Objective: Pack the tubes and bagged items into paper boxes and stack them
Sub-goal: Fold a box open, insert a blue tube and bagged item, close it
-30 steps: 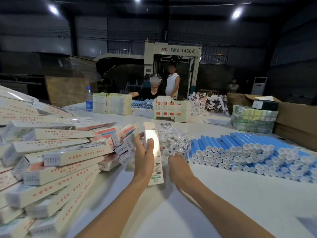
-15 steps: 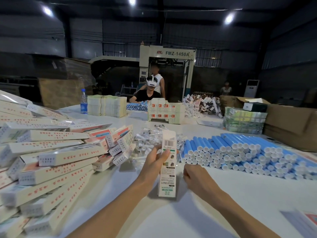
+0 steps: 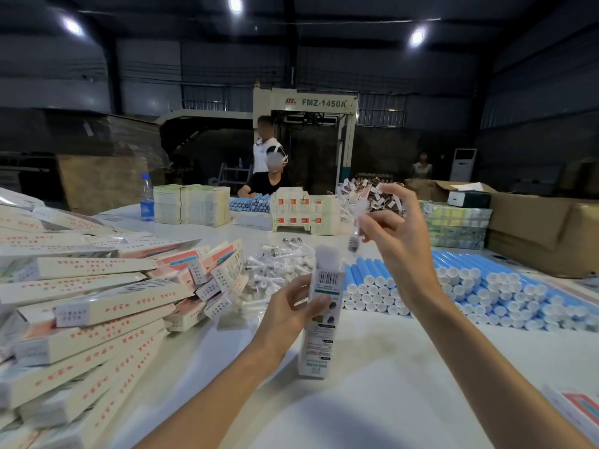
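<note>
My left hand point(image 3: 291, 311) grips a long white paper box point(image 3: 321, 332) that stands upright on the white table point(image 3: 372, 400), its open top facing up. Just above that opening, my right hand point(image 3: 397, 234) pinches a clear bagged item point(image 3: 355, 236) with a dark tip hanging down. A heap of the same bagged items point(image 3: 278, 267) lies behind the box. Rows of blue tubes with white caps point(image 3: 453, 286) lie to the right. A big pile of packed boxes point(image 3: 87, 303) fills the left side.
Stacks of flat box blanks point(image 3: 191, 204), a water bottle point(image 3: 146, 197) and printed cartons point(image 3: 304, 215) stand at the far side of the table. Brown cardboard boxes point(image 3: 544, 234) sit at the right. Two people are across the table near a large machine point(image 3: 308, 131).
My right hand rose from the table with a bagged item to above the box. The box in my left hand went from lying tilted to standing upright.
</note>
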Demonstrator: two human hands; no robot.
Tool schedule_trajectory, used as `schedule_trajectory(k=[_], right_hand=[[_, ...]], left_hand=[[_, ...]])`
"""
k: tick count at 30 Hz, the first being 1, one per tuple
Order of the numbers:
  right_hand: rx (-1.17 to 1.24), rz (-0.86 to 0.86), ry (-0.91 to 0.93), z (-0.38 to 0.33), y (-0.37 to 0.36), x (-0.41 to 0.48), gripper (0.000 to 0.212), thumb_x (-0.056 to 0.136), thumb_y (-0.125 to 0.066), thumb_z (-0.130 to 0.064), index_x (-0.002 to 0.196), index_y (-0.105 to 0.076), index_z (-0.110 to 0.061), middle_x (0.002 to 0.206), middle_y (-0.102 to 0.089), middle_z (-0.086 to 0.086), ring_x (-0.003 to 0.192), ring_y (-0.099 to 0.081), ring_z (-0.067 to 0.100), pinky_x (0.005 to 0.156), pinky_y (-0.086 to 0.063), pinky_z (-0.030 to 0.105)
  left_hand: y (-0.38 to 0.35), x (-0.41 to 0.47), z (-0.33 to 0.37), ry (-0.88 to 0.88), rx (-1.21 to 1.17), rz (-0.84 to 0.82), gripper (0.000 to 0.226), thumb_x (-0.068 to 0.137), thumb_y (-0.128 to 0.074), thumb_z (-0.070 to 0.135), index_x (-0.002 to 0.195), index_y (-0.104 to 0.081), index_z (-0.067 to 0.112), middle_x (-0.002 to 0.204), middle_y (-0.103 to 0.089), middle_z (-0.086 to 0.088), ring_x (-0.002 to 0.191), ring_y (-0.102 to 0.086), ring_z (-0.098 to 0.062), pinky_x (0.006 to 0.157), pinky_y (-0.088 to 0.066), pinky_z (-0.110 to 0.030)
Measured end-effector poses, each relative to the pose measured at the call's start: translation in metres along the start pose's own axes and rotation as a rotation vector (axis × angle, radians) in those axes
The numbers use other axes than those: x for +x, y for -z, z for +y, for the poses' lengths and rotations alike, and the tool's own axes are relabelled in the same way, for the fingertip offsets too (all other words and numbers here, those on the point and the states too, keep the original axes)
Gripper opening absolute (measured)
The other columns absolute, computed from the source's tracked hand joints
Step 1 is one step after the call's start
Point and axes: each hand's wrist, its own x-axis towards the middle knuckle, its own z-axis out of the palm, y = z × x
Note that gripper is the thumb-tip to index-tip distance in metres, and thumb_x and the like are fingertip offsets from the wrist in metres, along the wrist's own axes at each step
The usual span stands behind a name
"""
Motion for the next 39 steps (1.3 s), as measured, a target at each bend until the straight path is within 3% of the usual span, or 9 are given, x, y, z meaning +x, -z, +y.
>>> schedule_trajectory(k=[4,9,16,23,25,29,33,36,39], right_hand=[[-0.184,-0.084,0.048,0.000,-0.016,0.001,0.032,0.099,-0.071,-0.010,0.128,-0.063,-0.019,0.090,-0.075,0.001,0.086,-0.073,0.013,0.080,-0.062,0.026],[-0.324,-0.180,-0.003,0.010,-0.029,-0.008,0.020,0.097,-0.071,-0.009,0.112,-0.064,-0.020,0.092,-0.073,-0.002,0.087,-0.069,0.009,0.072,-0.057,0.017],[-0.578,-0.246,0.075,0.019,-0.017,-0.008,0.014,0.095,-0.072,-0.017,0.103,-0.065,-0.026,0.111,-0.058,-0.011,0.101,-0.048,-0.002,0.077,-0.035,0.004],[-0.334,-0.191,0.028,0.024,-0.004,-0.010,0.006,0.096,-0.075,-0.016,0.096,-0.069,-0.019,0.095,-0.071,-0.008,0.088,-0.066,0.011,0.072,-0.054,0.023],[-0.316,-0.161,0.029,0.025,-0.007,-0.010,0.005,0.096,-0.074,-0.017,0.097,-0.069,-0.018,0.095,-0.071,-0.007,0.089,-0.066,0.010,0.075,-0.054,0.021],[-0.551,-0.360,0.045,0.022,-0.011,-0.009,0.006,0.096,-0.074,-0.023,0.092,-0.070,-0.026,0.090,-0.069,-0.017,0.088,-0.059,-0.001,0.070,-0.041,0.008],[-0.713,-0.456,0.080,0.023,-0.013,-0.010,0.010,0.100,-0.067,-0.025,0.095,-0.075,-0.025,0.096,-0.062,-0.018,0.095,-0.051,0.003,0.075,-0.035,0.014],[-0.644,-0.386,0.098,0.031,-0.012,-0.021,0.015,0.105,-0.061,-0.027,0.107,-0.075,-0.022,0.108,-0.056,-0.013,0.104,-0.050,0.004,0.080,-0.038,0.011],[-0.401,-0.177,0.034,0.044,-0.008,-0.040,0.014,0.106,-0.060,-0.027,0.118,-0.067,-0.029,0.115,-0.059,-0.013,0.103,-0.059,0.003,0.079,-0.043,0.012]], left_hand=[[-0.002,0.000,0.000,-0.018,-0.017,-0.030,0.045,0.084,-0.088,0.037,0.126,-0.074,0.034,0.126,-0.078,0.000,0.114,-0.076,-0.021,0.089,-0.061,-0.030],[-0.002,-0.001,0.000,-0.037,-0.035,-0.039,0.041,0.085,-0.088,0.033,0.125,-0.074,0.032,0.125,-0.078,-0.002,0.114,-0.075,-0.021,0.087,-0.060,-0.026],[-0.001,0.000,-0.001,-0.013,-0.001,-0.030,0.040,0.086,-0.087,0.038,0.124,-0.074,0.036,0.127,-0.077,0.000,0.116,-0.075,-0.022,0.099,-0.058,-0.045],[-0.003,-0.002,0.001,-0.009,0.036,-0.034,0.048,0.090,-0.083,0.035,0.134,-0.067,0.025,0.127,-0.077,0.001,0.116,-0.075,-0.021,0.100,-0.057,-0.045],[-0.004,-0.003,0.002,-0.010,0.051,-0.034,0.049,0.089,-0.083,0.038,0.134,-0.067,0.027,0.126,-0.078,0.002,0.115,-0.075,-0.019,0.097,-0.058,-0.042],[-0.003,-0.002,0.003,-0.018,0.054,-0.036,0.046,0.091,-0.085,0.035,0.133,-0.068,0.025,0.125,-0.078,0.002,0.115,-0.075,-0.018,0.093,-0.057,-0.037],[-0.001,-0.001,0.001,-0.031,0.041,-0.033,0.047,0.090,-0.085,0.035,0.133,-0.068,0.024,0.126,-0.078,-0.001,0.116,-0.075,-0.021,0.095,-0.058,-0.039],[-0.002,-0.002,0.003,-0.050,0.050,-0.044,0.053,0.089,-0.084,0.039,0.137,-0.063,0.032,0.126,-0.078,0.000,0.119,-0.073,-0.024,0.091,-0.061,-0.033],[-0.002,-0.003,0.003,-0.077,0.033,-0.048,0.072,0.091,-0.085,0.036,0.148,-0.043,0.048,0.127,-0.077,-0.006,0.120,-0.073,-0.026,0.098,-0.060,-0.044]])
